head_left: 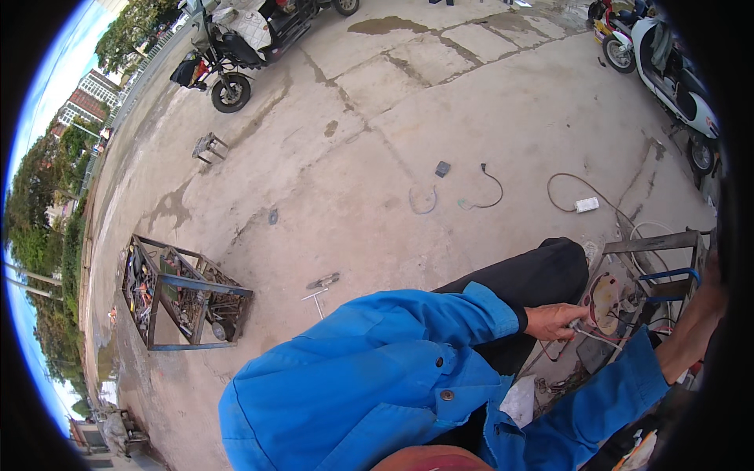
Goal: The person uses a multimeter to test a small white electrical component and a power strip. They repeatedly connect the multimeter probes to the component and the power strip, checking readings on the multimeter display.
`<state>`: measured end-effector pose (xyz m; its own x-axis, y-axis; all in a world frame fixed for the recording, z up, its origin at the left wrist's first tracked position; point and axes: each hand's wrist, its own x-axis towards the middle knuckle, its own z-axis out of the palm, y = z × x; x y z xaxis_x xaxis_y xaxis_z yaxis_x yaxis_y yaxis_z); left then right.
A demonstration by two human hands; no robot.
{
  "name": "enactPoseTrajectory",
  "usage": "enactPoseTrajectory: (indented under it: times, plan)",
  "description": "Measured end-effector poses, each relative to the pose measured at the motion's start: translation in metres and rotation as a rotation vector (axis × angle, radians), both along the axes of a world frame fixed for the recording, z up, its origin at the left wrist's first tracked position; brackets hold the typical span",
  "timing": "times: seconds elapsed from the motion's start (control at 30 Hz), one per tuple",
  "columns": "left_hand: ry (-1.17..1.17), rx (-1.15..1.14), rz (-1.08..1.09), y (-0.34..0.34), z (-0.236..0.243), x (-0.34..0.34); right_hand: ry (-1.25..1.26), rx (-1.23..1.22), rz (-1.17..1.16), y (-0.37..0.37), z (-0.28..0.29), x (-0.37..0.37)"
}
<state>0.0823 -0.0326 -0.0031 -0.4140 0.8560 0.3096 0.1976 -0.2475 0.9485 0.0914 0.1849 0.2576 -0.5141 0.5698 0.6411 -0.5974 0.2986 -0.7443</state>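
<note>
At the lower right my left hand (554, 320) is closed on a slim metal tool (583, 326), just beside a round beige-and-red part (603, 302) with wires around it. My right hand (699, 326) reaches up along the right rim of the view, its fingers lost in the dark edge near a metal stand (652, 242) with a blue bar (667, 274). Several cables and small parts lie beneath and around the stand, too cluttered to tell apart.
A metal rack of tools (177, 280) stands at left, a small stool (210, 147) beyond it. Vehicles (230, 93) (667, 78) are parked at top left and right. A power strip (587, 204), loose cables (491, 196) and a T-shaped tool (317, 300) lie on the concrete.
</note>
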Motion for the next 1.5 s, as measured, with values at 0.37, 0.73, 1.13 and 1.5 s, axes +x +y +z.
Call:
enactPoseTrajectory:
  times: [0.37,0.73,1.13,1.5]
  plan:
    - [0.017,0.053,0.0,0.004,-0.001,0.001,-0.11,-0.518,0.189,-0.024,-0.058,-0.004]
    - [0.088,0.016,0.024,0.004,-0.003,0.0,-0.169,-0.337,-0.008,0.007,-0.065,0.035]
    - [0.034,0.038,-0.019,0.003,-0.001,0.003,-0.195,-0.338,-0.209,0.022,-0.075,0.092]
    - [0.07,0.01,0.015,0.001,-0.006,0.0,-0.153,-0.304,0.064,-0.028,-0.077,0.079]
